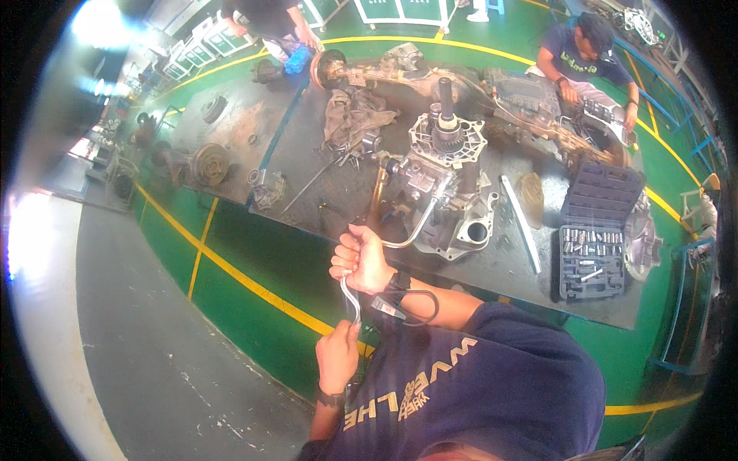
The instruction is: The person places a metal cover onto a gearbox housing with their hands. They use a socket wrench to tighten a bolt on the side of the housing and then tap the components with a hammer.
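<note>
- Nearest my camera, my left hand [338, 357] is closed in a fist round the lower end of a thin bent metal rod [351, 298], a watch on the wrist below it.
- Just above, my right hand [361, 257] is curled shut on the same rod higher up; from that fist the rod curves up and to the right toward the gearbox housing [446, 192], its far end lying against the casting as far as I can tell.
- A black strap and cable loop hangs at my right wrist, between the hands and the near edge of the steel workbench [307, 169].
- The gearbox housing stands upright on the bench, a splined shaft rising from its top.
- Right of the housing lies a long flat metal bar [521, 223], and beyond that an open socket set case [592, 246], lid raised.
- Left of the housing, a brake drum [211, 163] rests on the rusty part of the bench.
- Behind the housing, a greasy axle assembly [384, 73] stretches across the bench's far side.
- Farther right of the housing, a seated person in a blue shirt [580, 58] works on parts; another person [269, 19] stands at the far left end.
</note>
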Demonstrator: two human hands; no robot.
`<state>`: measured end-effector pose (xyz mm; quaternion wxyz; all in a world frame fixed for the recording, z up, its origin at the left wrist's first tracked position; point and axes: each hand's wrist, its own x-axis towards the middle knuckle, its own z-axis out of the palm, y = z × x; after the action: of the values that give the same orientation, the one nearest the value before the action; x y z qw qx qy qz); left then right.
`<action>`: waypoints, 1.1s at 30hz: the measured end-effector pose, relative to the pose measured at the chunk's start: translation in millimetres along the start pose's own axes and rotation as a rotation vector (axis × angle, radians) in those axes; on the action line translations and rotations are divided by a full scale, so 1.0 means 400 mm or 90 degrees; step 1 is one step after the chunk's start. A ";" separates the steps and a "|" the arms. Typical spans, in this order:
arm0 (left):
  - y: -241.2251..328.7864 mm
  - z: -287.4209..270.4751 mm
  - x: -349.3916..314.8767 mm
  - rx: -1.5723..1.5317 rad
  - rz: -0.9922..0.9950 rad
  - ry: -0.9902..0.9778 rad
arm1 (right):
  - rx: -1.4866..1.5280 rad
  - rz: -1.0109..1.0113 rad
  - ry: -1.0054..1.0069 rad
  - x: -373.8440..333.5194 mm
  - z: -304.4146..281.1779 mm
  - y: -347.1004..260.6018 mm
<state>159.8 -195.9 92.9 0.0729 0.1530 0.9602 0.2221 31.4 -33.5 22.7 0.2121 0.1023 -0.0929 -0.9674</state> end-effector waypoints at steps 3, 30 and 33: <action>-0.014 0.034 -0.012 -0.039 -0.037 0.003 | -0.013 0.009 -0.033 -0.014 0.028 -0.005; -0.115 0.029 0.063 -0.045 0.081 0.129 | -0.090 0.021 -0.223 -0.267 -0.053 -0.037; -0.086 0.024 0.059 -0.157 -0.025 0.095 | -0.110 0.010 -0.150 -0.287 -0.040 -0.026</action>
<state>130.6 -213.6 67.2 0.0241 0.1069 0.9312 0.3476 133.4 22.9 23.1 0.2157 -0.0312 -0.0340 -0.9754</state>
